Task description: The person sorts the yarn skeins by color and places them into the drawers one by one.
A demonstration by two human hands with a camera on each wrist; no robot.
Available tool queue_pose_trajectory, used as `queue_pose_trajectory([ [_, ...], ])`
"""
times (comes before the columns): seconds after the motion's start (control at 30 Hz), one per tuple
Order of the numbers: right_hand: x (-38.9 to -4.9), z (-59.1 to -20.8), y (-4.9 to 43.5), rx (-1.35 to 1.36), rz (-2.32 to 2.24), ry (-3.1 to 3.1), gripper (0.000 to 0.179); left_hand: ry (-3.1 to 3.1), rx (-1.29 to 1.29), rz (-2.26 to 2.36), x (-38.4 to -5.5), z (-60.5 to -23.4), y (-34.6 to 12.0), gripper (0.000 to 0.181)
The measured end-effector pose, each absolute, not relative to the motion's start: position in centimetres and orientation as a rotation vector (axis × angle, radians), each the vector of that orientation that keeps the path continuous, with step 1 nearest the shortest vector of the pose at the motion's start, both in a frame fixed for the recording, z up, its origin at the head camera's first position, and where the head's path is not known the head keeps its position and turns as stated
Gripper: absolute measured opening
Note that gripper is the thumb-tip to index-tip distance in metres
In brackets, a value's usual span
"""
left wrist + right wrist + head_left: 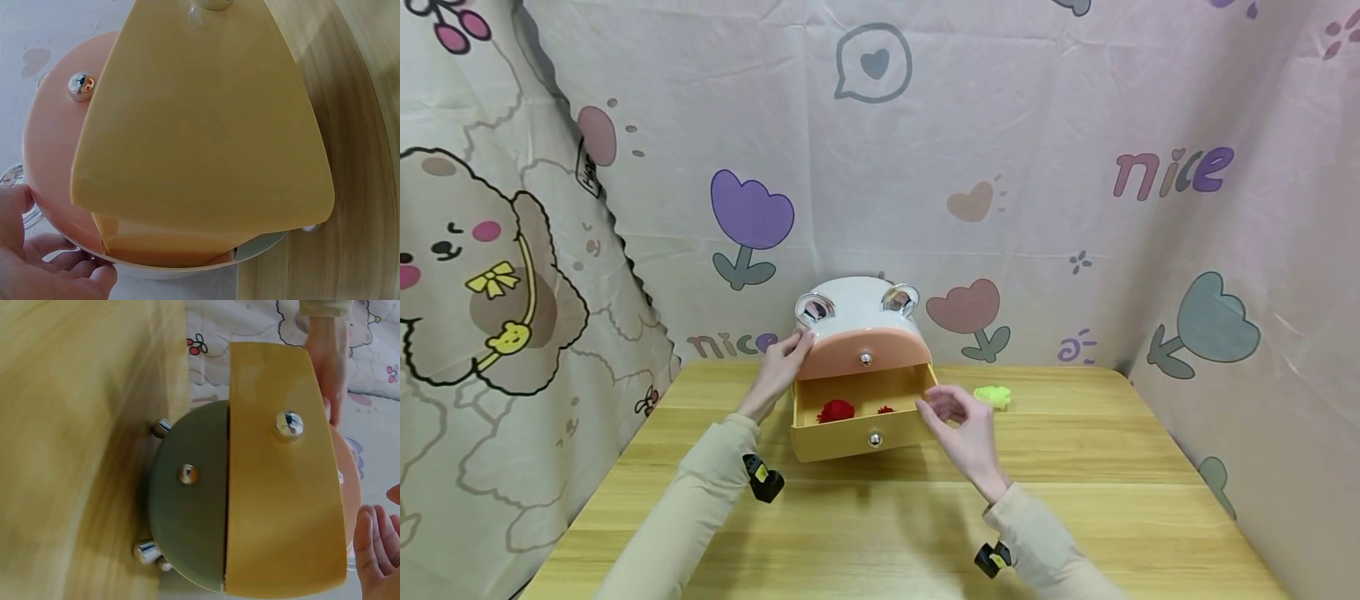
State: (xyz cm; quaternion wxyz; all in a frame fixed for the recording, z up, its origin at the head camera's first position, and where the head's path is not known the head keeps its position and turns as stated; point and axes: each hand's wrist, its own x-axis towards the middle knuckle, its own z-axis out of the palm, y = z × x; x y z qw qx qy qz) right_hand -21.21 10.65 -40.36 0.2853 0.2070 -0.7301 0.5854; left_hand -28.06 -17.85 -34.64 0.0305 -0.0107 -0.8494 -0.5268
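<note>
A small frog-shaped drawer box (865,305) with a white top and silver ring eyes stands on the table. Its yellow middle drawer (835,446) is pulled out, showing a red bundle (837,410) and a smaller red piece (886,409) inside. Above it, the pink drawer (53,131) is closed; the grey-green bottom drawer (190,506) is closed too. My left hand (780,367) holds the box's left side, thumb by the pink front and fingers bent along the rim. Loosely bent, my right hand (962,425) hovers beside the yellow drawer's right corner, holding nothing; contact is unclear.
A bright yellow-green object (992,397) lies on the wooden table (1075,467), right of the box. Behind the table hangs a printed cloth (880,167), which also runs along both sides. Silver feet (147,551) support the box.
</note>
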Motion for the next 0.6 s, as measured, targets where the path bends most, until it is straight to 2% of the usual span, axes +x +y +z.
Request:
queue_pose_trajectory([
  [0.6,-20.1,-43.3,8.4,0.581,1.586,-2.071,0.009,-2.598,-0.054,-1.649,-28.0,-34.7,-17.9,0.067],
])
